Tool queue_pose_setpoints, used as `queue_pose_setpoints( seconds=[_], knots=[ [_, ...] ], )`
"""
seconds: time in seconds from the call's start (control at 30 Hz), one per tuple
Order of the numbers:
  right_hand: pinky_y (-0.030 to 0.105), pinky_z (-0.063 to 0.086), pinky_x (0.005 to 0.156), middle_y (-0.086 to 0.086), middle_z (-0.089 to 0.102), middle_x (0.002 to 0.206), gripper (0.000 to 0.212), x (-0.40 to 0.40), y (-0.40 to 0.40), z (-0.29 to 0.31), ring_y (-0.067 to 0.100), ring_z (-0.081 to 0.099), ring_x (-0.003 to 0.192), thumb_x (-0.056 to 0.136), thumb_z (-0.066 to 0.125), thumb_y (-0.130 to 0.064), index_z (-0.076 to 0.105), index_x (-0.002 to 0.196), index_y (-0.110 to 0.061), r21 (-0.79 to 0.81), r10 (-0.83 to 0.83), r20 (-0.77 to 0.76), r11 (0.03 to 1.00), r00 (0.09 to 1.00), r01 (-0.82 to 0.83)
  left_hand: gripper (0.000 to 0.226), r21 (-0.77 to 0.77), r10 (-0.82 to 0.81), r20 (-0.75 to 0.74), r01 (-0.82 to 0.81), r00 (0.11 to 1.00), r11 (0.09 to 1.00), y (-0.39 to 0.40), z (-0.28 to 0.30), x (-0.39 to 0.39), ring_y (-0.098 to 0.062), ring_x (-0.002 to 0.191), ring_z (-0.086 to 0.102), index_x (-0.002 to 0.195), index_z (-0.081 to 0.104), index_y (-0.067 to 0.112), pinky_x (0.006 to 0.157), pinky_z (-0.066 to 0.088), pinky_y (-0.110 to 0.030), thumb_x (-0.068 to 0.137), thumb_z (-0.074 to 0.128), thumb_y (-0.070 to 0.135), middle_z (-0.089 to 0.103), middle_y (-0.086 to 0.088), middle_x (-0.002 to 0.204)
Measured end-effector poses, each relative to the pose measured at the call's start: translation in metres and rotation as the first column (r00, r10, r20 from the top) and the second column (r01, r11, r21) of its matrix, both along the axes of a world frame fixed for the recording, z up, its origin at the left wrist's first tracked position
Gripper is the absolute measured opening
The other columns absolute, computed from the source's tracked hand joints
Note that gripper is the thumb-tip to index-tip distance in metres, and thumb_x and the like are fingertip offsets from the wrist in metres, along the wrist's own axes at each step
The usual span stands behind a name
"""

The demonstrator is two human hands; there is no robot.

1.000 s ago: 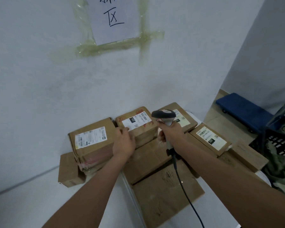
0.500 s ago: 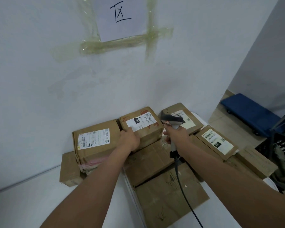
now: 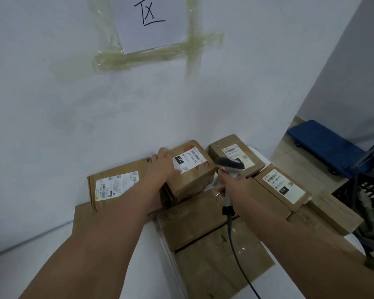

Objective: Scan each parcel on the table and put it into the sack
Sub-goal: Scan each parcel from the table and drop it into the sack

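Several brown cardboard parcels with white labels lie on a white table against the wall. My left hand lies over the left top edge of the middle parcel, fingers wrapped round its far side. My right hand grips the handle of a grey barcode scanner, whose head sits just right of that parcel. The scanner's cable runs down toward me. More labelled parcels lie at the left, back right and right. The sack is not clearly visible.
Flat unlabelled cardboard boxes cover the table in front of me. A blue platform trolley lies on the floor at the right, beside a dark crate. A taped paper sign hangs on the wall.
My left hand has slid further up and over the middle parcel's left edge. The scanner head has dropped lower and tilted toward the right of that parcel.
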State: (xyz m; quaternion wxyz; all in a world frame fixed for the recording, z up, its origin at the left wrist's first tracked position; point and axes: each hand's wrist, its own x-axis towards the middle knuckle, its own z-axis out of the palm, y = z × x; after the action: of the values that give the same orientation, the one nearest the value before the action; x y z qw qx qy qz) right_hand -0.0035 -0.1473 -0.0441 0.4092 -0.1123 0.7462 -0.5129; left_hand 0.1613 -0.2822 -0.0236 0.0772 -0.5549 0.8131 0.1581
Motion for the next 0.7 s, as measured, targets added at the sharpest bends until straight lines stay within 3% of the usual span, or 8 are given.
queue_pose_setpoints(
  seconds=[0.07, 0.17, 0.27, 0.37, 0.47, 0.6, 0.7],
  knots=[
    [0.031, 0.055, 0.061, 0.012, 0.066, 0.089, 0.038, -0.003, 0.0, 0.0, 0.02, 0.062, 0.069, 0.089, 0.07, -0.037, 0.058, 0.112, -0.008, -0.019, -0.018, 0.035, 1.0, 0.999, 0.018, 0.091, 0.036, -0.02, 0.052, 0.018, 0.998, 0.999, -0.012, -0.004, -0.004, -0.036, 0.146, 0.018, 0.155, 0.016, 0.009, 0.117, 0.019, -0.049, 0.091, 0.061, 0.053, 0.007, -0.009, 0.162],
    [0.036, 0.056, 0.073, 0.013, 0.068, 0.093, 0.037, -0.008, -0.001, 0.002, 0.022, 0.064, 0.075, 0.089, 0.069, -0.037, 0.061, 0.111, -0.008, -0.024, -0.036, 0.04, 0.999, 0.999, 0.037, 0.102, 0.118, -0.01, 0.043, 0.005, 0.999, 0.993, -0.029, -0.01, -0.009, -0.039, 0.147, 0.015, 0.157, 0.011, 0.011, 0.119, 0.019, -0.052, 0.085, 0.067, 0.057, 0.007, -0.011, 0.163],
    [0.034, 0.055, 0.07, 0.009, 0.063, 0.081, 0.023, -0.008, 0.001, 0.006, 0.019, 0.059, 0.067, 0.091, 0.068, -0.031, 0.059, 0.096, -0.01, -0.035, -0.052, 0.081, 0.998, 0.995, 0.055, 0.11, 0.164, 0.002, 0.011, -0.004, 1.0, 0.986, -0.037, -0.015, -0.013, -0.042, 0.147, 0.013, 0.158, 0.004, 0.016, 0.119, 0.019, -0.052, 0.081, 0.071, 0.058, 0.007, -0.015, 0.163],
    [0.033, 0.054, 0.069, 0.005, 0.062, 0.082, 0.019, -0.007, 0.003, 0.008, 0.017, 0.059, 0.069, 0.09, 0.069, -0.028, 0.057, 0.09, -0.014, -0.06, -0.068, 0.121, 0.995, 0.99, 0.076, 0.118, 0.197, 0.009, 0.038, -0.016, 0.999, 0.98, -0.04, -0.016, -0.015, -0.042, 0.148, 0.009, 0.158, -0.003, 0.02, 0.119, 0.019, -0.054, 0.077, 0.072, 0.063, 0.004, -0.015, 0.162],
    [0.027, 0.052, 0.059, 0.005, 0.063, 0.082, 0.023, -0.003, 0.007, 0.004, 0.016, 0.059, 0.067, 0.09, 0.07, -0.029, 0.061, 0.102, -0.011, -0.078, -0.036, 0.151, 0.996, 0.988, 0.048, 0.114, 0.205, 0.039, -0.009, -0.036, 0.999, 0.978, -0.038, -0.015, -0.014, -0.041, 0.147, 0.013, 0.157, 0.001, 0.026, 0.118, 0.019, -0.053, 0.077, 0.073, 0.06, 0.004, -0.014, 0.161],
    [0.036, 0.054, 0.073, 0.006, 0.064, 0.08, 0.02, 0.002, 0.011, -0.002, 0.018, 0.06, 0.07, 0.089, 0.07, -0.029, 0.059, 0.097, -0.015, -0.104, -0.052, 0.162, 0.992, 0.985, 0.069, 0.102, 0.143, 0.038, -0.025, -0.034, 0.999, 0.989, -0.025, -0.012, -0.023, -0.045, 0.138, 0.025, 0.156, 0.009, 0.032, 0.115, 0.024, -0.053, 0.08, 0.072, 0.056, 0.011, -0.014, 0.152],
    [0.031, 0.051, 0.068, 0.004, 0.06, 0.078, 0.014, 0.002, 0.016, -0.005, 0.016, 0.056, 0.067, 0.092, 0.067, -0.026, 0.055, 0.089, -0.019, -0.132, -0.059, 0.145, 0.988, 0.988, 0.078, 0.094, 0.08, 0.009, 0.008, -0.01, 1.0, 0.997, -0.019, -0.005, -0.024, -0.045, 0.136, 0.028, 0.155, 0.018, 0.032, 0.11, 0.031, -0.053, 0.081, 0.068, 0.063, 0.015, -0.011, 0.151]
  ],
)
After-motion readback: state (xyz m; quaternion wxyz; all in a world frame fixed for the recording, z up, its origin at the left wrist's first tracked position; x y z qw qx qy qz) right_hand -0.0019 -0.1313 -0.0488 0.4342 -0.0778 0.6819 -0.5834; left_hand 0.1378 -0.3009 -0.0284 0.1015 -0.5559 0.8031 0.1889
